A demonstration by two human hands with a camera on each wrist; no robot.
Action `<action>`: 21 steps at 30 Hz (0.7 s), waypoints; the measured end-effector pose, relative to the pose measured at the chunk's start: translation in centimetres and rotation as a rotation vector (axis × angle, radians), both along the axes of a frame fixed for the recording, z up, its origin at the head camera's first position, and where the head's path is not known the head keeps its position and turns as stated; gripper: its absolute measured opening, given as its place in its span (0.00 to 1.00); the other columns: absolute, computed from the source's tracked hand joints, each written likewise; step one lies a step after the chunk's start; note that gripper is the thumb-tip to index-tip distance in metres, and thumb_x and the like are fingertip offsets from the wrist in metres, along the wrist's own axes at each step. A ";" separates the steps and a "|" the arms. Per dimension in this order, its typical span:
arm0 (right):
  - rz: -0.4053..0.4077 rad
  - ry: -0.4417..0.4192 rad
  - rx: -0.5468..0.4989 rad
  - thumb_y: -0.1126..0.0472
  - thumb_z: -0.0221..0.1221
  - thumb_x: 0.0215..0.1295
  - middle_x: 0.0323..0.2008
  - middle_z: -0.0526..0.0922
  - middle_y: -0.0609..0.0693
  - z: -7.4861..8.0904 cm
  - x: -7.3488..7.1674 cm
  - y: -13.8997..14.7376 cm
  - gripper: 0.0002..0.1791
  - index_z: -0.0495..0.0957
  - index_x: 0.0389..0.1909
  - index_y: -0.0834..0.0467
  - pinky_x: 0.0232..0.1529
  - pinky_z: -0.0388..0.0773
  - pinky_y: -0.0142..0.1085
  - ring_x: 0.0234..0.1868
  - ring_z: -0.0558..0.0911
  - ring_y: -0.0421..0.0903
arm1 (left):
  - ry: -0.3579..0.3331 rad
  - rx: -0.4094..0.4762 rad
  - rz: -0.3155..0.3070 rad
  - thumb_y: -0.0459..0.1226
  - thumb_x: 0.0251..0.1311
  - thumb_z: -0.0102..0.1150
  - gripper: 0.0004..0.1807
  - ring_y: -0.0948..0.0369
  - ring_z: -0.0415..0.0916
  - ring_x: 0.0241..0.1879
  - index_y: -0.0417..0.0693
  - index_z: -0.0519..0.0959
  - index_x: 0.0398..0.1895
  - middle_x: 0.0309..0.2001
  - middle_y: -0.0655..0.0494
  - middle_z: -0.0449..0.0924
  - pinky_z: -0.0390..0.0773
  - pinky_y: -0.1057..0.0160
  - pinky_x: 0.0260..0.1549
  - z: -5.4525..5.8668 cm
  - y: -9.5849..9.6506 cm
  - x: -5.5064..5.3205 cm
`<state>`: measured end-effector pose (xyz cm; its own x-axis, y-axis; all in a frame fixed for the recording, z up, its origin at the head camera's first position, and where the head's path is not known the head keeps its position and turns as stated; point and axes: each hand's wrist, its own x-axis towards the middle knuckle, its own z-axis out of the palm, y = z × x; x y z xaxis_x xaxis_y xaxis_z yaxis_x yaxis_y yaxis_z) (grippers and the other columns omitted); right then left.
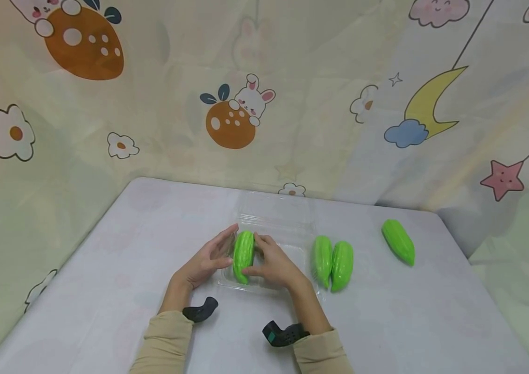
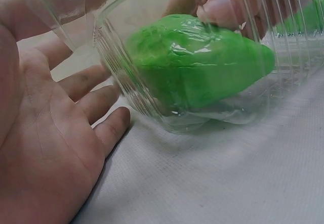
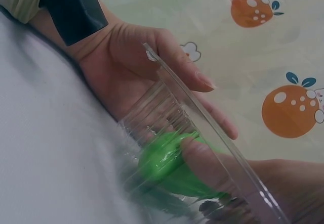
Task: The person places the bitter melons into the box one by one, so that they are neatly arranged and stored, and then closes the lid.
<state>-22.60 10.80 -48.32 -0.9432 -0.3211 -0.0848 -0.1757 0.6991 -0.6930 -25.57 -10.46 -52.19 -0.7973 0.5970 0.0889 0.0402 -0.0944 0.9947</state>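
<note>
In the head view, a bright green bitter melon [image 1: 244, 254], glossy and toy-like, lies at the left side of a clear plastic clamshell box [image 1: 292, 254]. My right hand [image 1: 275, 262] grips the melon, its thumb pressed on the upper surface in the right wrist view. The left hand [image 1: 208, 259] is beside the box's left wall with fingers extended. Through the clear wall, the left wrist view shows the melon [image 2: 202, 62] inside, and the left palm [image 2: 55, 128] outside it.
Two more green bitter melons [image 1: 342, 265] lie side by side right of the box. Another melon [image 1: 398, 241] rests farther right on the white table [image 1: 409, 317]. The box's transparent lid [image 1: 275, 210] is folded back toward a patterned curtain [image 1: 311, 104].
</note>
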 end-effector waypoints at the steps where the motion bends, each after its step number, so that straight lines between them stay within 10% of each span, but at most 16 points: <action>1: 0.000 0.002 0.002 0.47 0.71 0.48 0.69 0.62 0.57 0.0 0.0 0.0 0.56 0.51 0.73 0.58 0.68 0.63 0.50 0.69 0.65 0.55 | 0.001 0.000 -0.001 0.35 0.55 0.60 0.46 0.58 0.33 0.76 0.57 0.49 0.75 0.77 0.59 0.41 0.37 0.52 0.73 0.0 0.0 0.0; 21: -0.004 -0.006 -0.004 0.46 0.70 0.50 0.71 0.61 0.54 0.4 0.1 -0.1 0.53 0.53 0.73 0.56 0.70 0.61 0.49 0.71 0.62 0.53 | -0.002 0.018 -0.011 0.35 0.55 0.61 0.46 0.55 0.33 0.76 0.55 0.48 0.75 0.77 0.56 0.40 0.37 0.49 0.73 -0.2 0.1 -0.2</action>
